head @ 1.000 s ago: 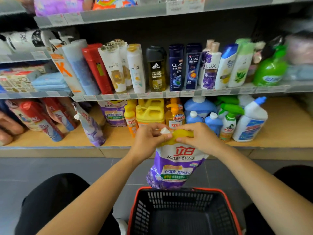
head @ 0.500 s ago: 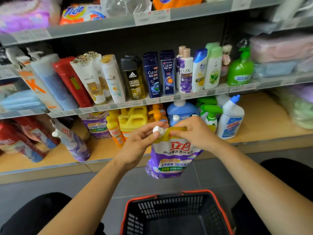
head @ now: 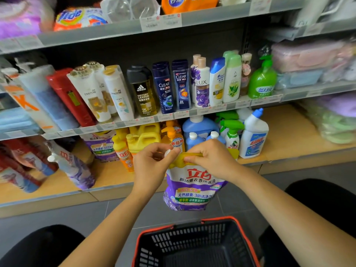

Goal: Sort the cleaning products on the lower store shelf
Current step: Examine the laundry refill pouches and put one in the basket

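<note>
**Holding up the purple soap bag [head: 192,189]**

Holds the bag in the air with both hands, in front of the edge of the lower shelf [head: 289,132] and above the black basket [head: 192,239]; pinches the white cap [head: 168,152] at the bag's top corner with the left hand [head: 152,166], grip tight on the cap; pinches the yellow top edge [head: 189,156] with the right hand [head: 213,158], grip tight there too; lets the bag hang down, front words facing up here. Shows, on the lower shelf behind, yellow jugs [head: 143,137], blue bottles [head: 199,128], a green spray bottle [head: 232,135] and a white bottle with a blue top [head: 253,135], all standing up; shows a second purple bag [head: 75,170] far to the left, leaning over, well apart from the held one.
</note>
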A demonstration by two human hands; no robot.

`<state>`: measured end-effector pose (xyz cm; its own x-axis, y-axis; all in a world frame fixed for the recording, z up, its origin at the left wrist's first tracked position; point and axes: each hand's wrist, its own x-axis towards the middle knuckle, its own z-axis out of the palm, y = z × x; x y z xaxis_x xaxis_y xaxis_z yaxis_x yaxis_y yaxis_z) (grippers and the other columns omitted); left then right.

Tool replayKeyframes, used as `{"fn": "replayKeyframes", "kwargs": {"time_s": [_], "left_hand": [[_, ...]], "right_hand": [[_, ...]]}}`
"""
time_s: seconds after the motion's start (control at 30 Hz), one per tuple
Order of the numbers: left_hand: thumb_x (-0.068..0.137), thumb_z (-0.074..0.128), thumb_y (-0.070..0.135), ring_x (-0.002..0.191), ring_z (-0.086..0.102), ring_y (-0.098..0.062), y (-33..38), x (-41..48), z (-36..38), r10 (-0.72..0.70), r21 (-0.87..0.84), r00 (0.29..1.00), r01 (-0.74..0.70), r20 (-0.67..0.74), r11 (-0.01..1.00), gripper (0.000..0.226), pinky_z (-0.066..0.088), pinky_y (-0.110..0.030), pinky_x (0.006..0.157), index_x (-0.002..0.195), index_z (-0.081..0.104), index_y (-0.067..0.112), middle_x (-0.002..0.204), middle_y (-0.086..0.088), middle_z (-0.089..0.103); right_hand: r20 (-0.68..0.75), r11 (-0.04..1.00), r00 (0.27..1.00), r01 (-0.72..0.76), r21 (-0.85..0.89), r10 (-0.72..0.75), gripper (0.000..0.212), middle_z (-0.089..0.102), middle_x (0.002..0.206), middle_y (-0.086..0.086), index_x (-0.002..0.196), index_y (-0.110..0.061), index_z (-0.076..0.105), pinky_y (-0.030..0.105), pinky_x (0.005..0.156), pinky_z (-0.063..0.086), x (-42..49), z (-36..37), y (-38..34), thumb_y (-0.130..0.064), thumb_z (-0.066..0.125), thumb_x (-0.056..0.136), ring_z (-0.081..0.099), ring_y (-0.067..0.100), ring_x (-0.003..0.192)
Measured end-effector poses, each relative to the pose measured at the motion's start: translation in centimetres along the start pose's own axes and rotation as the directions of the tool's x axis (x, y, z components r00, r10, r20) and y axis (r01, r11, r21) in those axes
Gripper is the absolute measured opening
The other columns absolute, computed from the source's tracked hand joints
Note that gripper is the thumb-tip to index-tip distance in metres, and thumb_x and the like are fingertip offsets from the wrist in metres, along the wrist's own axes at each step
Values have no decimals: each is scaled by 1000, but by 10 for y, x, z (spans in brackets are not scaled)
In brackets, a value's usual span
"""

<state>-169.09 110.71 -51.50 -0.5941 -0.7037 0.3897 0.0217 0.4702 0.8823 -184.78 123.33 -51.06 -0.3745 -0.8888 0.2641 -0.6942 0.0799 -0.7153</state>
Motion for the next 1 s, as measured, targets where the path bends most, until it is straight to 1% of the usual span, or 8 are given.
{"fn": "replayKeyframes", "kwargs": {"time_s": [0.1,0.27,0.43,0.53,0.63,0.7,0.83,1.0], "left_hand": [[83,73,41,83,73,-21,0,3,-4,-27,-57,992,35,123,998,23,62,-43,72,92,75,21,90,1,77],[89,69,24,94,72,-18,-4,9,-13,70,-112,966,-43,250,993,11,61,-31,79,96,77,20,99,2,78],[89,69,16,112,70,-16,-10,9,-18,33,-262,948,54,316,964,37,59,-26,86,125,68,19,118,2,75],[86,71,17,111,69,-11,-24,6,-23,-58,-231,913,163,404,959,50,58,-23,85,133,59,27,120,8,74],[87,72,26,114,69,-18,-50,0,-29,-211,-89,795,314,569,945,43,59,-27,85,129,64,23,118,2,75],[84,76,36,120,65,-23,-68,-4,-31,-324,9,792,374,517,927,49,59,-36,93,129,65,22,122,1,73],[72,81,56,119,64,-19,-98,-15,-36,-557,134,721,557,412,820,80,52,-42,102,139,56,19,130,0,67],[87,69,43,117,67,-16,-103,-28,-21,-632,-23,591,739,502,673,48,52,-34,96,126,66,17,126,-1,72]], "right_hand": [[4,999,1000,-10,30,10,15,74,76,0,95,-24,81,48,68,55,0,-1,0,-34,70,93,68,17,72],[10,995,1000,-21,93,20,12,74,75,-1,96,-28,81,49,68,56,2,-1,1,-34,71,92,68,19,72],[-28,992,998,-46,121,49,16,72,71,7,90,-19,81,51,67,53,4,-1,3,-31,71,93,65,27,70],[-90,980,995,-14,197,33,12,72,68,3,85,-23,81,41,62,52,3,-6,1,-23,72,93,59,12,62],[-162,955,986,9,297,41,10,75,72,4,90,-18,80,32,62,53,4,-15,-2,-13,72,92,65,11,67],[-193,930,979,15,367,61,10,75,80,17,88,-11,80,38,66,55,4,-22,-3,-10,70,92,67,24,68],[-290,923,955,62,379,55,19,76,80,9,83,-29,77,34,61,55,2,-31,-7,-14,71,91,65,11,70],[-312,943,949,56,329,53,18,73,81,13,82,-29,77,40,63,57,1,-33,-11,-15,71,92,69,16,67]]}}
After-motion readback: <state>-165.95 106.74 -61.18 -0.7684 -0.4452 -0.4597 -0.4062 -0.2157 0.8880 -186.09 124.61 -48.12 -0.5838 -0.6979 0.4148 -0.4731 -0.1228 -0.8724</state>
